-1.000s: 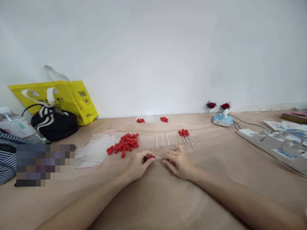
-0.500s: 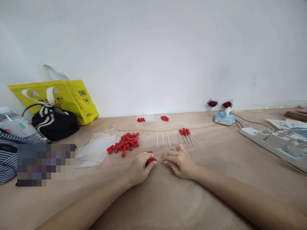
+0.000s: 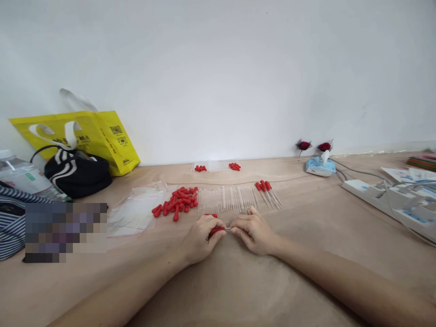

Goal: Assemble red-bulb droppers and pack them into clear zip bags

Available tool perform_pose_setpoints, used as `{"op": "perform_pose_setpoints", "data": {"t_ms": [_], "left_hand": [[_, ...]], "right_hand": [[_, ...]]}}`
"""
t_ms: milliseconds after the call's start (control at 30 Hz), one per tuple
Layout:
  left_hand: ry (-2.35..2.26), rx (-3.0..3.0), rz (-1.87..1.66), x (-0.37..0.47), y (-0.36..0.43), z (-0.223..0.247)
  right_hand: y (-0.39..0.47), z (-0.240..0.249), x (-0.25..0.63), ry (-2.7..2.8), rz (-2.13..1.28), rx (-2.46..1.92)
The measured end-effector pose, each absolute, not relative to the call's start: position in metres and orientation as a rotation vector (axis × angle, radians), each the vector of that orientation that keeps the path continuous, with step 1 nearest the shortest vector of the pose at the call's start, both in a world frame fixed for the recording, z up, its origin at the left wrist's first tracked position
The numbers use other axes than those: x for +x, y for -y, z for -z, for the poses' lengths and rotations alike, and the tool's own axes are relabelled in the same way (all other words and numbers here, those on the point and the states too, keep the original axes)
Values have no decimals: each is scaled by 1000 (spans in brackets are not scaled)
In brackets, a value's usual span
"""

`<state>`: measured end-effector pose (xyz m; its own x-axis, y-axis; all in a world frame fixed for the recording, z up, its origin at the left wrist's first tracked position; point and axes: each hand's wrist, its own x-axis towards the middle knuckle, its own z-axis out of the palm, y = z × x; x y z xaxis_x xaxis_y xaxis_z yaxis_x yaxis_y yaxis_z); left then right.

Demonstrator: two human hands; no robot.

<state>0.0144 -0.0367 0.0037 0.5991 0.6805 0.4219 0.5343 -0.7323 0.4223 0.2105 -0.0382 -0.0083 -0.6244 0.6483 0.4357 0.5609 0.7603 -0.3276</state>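
Observation:
My left hand (image 3: pixel 201 240) is closed round a red rubber dropper bulb (image 3: pixel 217 231). Facing it, my right hand (image 3: pixel 254 234) pinches a thin clear glass dropper tube (image 3: pixel 228 229); only a short piece shows between the hands, meeting the bulb's end. Another red bulb (image 3: pixel 211 215) peeks out just behind my left fingers. Beyond the hands lies a row of clear dropper tubes (image 3: pixel 225 200), side by side. Left of that row is a heap of loose red bulbs (image 3: pixel 180 200). To its right rest several droppers (image 3: pixel 267 190) with red bulbs on their tubes.
Clear zip bags (image 3: pixel 136 211) lie left of the heap. Small bags with red bulbs (image 3: pixel 235 166) are by the wall. A yellow bag (image 3: pixel 116 141), black pouch (image 3: pixel 81 175) and bottle (image 3: pixel 25 175) stand left; tissues (image 3: pixel 320 167) and a power strip (image 3: pixel 378 197) lie right.
My hands have come closer together, so less of the glass tube shows between them. The view has shifted slightly; the things on the table look unmoved.

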Motion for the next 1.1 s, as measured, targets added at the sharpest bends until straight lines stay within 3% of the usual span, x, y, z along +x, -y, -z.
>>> {"op": "perform_pose_setpoints", "data": {"t_ms": [333,467,667,1100], "left_hand": [[-1028,2556,-940,4,30,-4],[-1248,2553,-890,-4,23,-8],[-1225,2579,-736,-1,12,-6],[-1188,2627,-861,-1,10,-4]], "right_hand": [[36,0,230,2422,70,-934],[18,-3,248,2125,58,-1258],[-15,-1,266,1714,66,-1815],[-27,7,258,1846,87,-2054]]}}
